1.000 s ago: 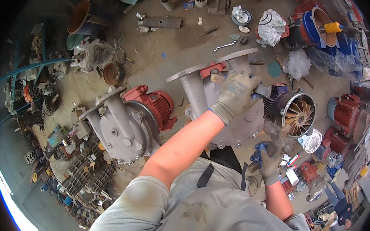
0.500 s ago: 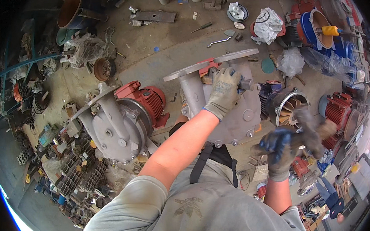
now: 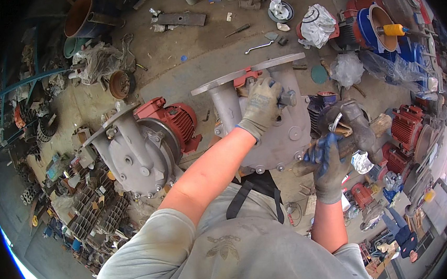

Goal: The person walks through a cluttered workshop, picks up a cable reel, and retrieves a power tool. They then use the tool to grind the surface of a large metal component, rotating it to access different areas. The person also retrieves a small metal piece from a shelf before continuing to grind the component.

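My left hand (image 3: 263,102), in a grey work glove, is closed around a short tool (image 3: 287,99) with a blocky dark metal end; its full shape is hidden by the fingers. It is over the upper part of a grey pump casing (image 3: 282,153), between the two flanged pipes. Off to the right of the casing, my right hand (image 3: 331,168), gloved in grey and blue, grips a hammer (image 3: 360,128) by its wooden handle. The heavy dark head is raised above the floor, apart from the casing.
Left of the casing stands another grey pump (image 3: 135,157) with a red motor (image 3: 180,124). Red motors (image 3: 407,125) line the right side. A wrench (image 3: 259,47) and a screwdriver (image 3: 237,30) lie on the floor ahead. Metal parts (image 3: 90,213) are heaped at the left.
The hammer in my right hand has swung up and is less blurred, its head now higher. My left hand keeps its grip on the short tool over the casing. The view has shifted slightly.
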`<move>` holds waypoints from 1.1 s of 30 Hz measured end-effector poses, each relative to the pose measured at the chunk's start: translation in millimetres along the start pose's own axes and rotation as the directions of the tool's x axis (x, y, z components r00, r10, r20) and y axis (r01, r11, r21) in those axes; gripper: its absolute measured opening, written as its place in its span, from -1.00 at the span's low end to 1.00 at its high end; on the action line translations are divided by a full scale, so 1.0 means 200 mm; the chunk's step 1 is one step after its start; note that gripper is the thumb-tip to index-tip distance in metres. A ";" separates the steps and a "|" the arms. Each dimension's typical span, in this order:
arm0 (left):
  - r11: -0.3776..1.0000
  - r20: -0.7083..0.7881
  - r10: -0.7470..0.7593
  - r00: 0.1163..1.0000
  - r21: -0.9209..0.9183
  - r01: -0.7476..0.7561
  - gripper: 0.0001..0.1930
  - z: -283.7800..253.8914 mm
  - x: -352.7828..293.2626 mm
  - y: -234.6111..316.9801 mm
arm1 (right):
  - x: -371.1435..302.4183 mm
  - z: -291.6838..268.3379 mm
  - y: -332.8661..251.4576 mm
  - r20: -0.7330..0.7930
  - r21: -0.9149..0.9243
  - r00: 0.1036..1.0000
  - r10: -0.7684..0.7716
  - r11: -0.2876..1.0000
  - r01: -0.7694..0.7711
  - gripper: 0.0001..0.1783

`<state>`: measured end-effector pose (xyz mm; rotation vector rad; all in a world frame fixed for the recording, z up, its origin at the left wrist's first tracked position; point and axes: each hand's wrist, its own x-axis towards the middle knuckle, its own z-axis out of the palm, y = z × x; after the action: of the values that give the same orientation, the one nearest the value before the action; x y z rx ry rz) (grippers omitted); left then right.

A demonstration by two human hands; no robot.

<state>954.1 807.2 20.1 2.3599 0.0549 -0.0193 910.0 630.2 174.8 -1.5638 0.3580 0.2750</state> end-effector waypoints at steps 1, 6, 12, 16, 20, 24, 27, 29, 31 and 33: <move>0.999 0.017 0.011 1.000 0.036 -0.012 -0.57 0.00 0.00 0.02 | 0.00 0.02 -0.01 -0.036 0.160 0.995 0.088 0.984 -0.081 -0.82; 1.000 -0.007 -0.007 1.000 0.025 0.007 -0.63 0.00 0.03 0.06 | 0.06 0.01 -0.08 0.030 0.041 0.992 0.124 0.991 -0.125 -0.77; 0.998 -0.026 -0.048 0.999 0.033 0.049 -0.68 0.03 0.08 0.04 | 0.15 -0.04 -0.22 -0.041 0.227 0.996 -0.085 0.970 0.092 -0.61; 1.000 -0.076 -0.025 0.997 0.011 0.026 -0.63 0.04 0.08 0.02 | 0.13 0.10 0.01 0.026 0.077 0.990 -0.137 0.988 0.135 -0.64; 0.991 -0.048 -0.123 0.991 0.038 0.125 -0.62 0.02 0.10 -0.03 | 0.12 0.04 0.08 0.040 -0.144 0.883 0.468 0.877 -0.458 -0.72; 0.998 -0.016 -0.039 0.999 0.043 0.040 -0.64 0.03 0.09 0.00 | 0.14 -0.06 -0.02 -0.004 0.007 0.961 0.276 0.961 -0.276 -0.69; 0.998 0.067 0.003 0.998 0.055 -0.006 -0.61 0.04 0.08 0.05 | 0.19 -0.07 -0.12 -0.076 0.057 0.982 0.171 0.984 -0.167 -0.68; 0.995 0.028 -0.056 0.998 0.085 0.053 -0.62 0.04 0.09 0.05 | 0.22 -0.08 -0.19 -0.075 0.099 0.989 0.126 0.988 -0.119 -0.68; 0.991 -0.009 -0.102 0.995 0.084 0.102 -0.62 0.04 0.10 0.04 | 0.26 -0.10 -0.27 -0.034 0.055 0.997 0.072 0.996 -0.070 -0.65; 0.990 -0.073 -0.129 0.989 0.054 0.133 -0.60 0.05 0.11 0.03 | 0.27 -0.10 -0.30 -0.020 0.009 1.000 -0.022 1.000 0.022 -0.64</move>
<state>977.2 797.5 16.9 2.4121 0.2460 -0.0024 982.7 608.2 208.2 -1.5612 0.3567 0.2410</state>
